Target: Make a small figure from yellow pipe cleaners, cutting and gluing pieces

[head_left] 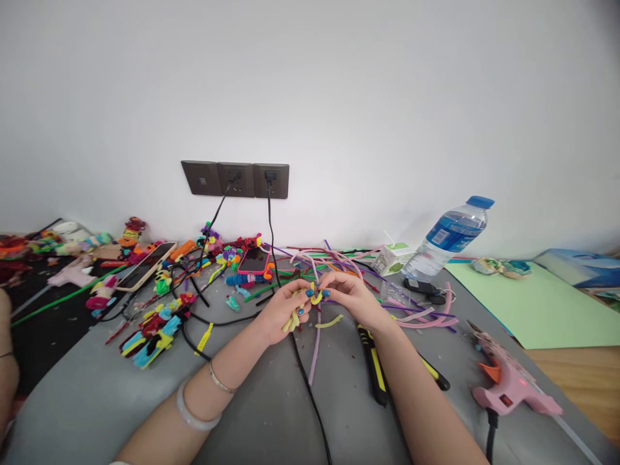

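- Yellow bits first: a yellow pipe cleaner (316, 296), short and bent into a hook, is held up between the two hands, just above the middle of the grey desk (271, 413).
- The left hand (282, 311) is closed round a bunch of yellow pieces (292, 320) that hangs down out of the palm. Its fingers (304, 298) are narrowed onto the left end of the hook.
- The right hand (352, 296) is brought in from the other side, and its fingers (330, 285) are pinched tight on the hook's right end.
- So the hook is touched by both hands and neither one is nearer. Its long axis runs roughly left to right between the fingertips, with the bend dipping toward the person.
- A loose yellow piece (329, 321) is left on the desk just below the right hand, with a lilac strand (314, 352) laid beside it, pointing back toward the person.
- Containers: a water bottle (450, 236), blue cap on, is leaned over at the back right, well apart from the hands. Clear water can be made out inside, but how full it is can't be told.
- A small carton (393, 257) with a straw is parked just beside the bottle. What's in it can't be seen.
- A yellow-and-black knife (375, 368) is lying under the right wrist, and a pink glue gun (508, 384) is set down far right.
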The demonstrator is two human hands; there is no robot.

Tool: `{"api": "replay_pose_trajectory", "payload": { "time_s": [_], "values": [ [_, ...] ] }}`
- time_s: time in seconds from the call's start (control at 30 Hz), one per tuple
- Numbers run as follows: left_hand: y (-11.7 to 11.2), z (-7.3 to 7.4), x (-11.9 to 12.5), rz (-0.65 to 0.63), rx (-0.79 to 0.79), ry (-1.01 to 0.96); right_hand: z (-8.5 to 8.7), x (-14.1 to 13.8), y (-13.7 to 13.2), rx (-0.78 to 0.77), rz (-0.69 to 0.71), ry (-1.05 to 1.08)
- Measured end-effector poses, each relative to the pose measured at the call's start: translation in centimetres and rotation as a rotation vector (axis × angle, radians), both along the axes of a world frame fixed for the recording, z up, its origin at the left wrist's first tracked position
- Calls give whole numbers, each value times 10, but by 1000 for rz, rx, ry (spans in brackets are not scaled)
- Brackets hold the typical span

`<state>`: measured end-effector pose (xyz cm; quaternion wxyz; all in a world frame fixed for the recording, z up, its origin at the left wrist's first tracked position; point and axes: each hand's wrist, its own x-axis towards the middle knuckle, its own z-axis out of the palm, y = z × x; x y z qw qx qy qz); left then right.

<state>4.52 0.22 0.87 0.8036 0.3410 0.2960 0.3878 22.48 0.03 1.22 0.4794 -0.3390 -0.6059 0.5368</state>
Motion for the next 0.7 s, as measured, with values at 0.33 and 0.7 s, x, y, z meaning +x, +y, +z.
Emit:
{"api": "replay_pose_trajectory", "payload": {
  "time_s": [0.33, 0.7],
  "values": [
    [1, -2, -10, -147, 144, 62, -2, 4, 1, -41, 58, -14],
    [-4, 2, -10, -227, 249, 138, 4, 4, -6, -182, 182, 34]
  ]
}}
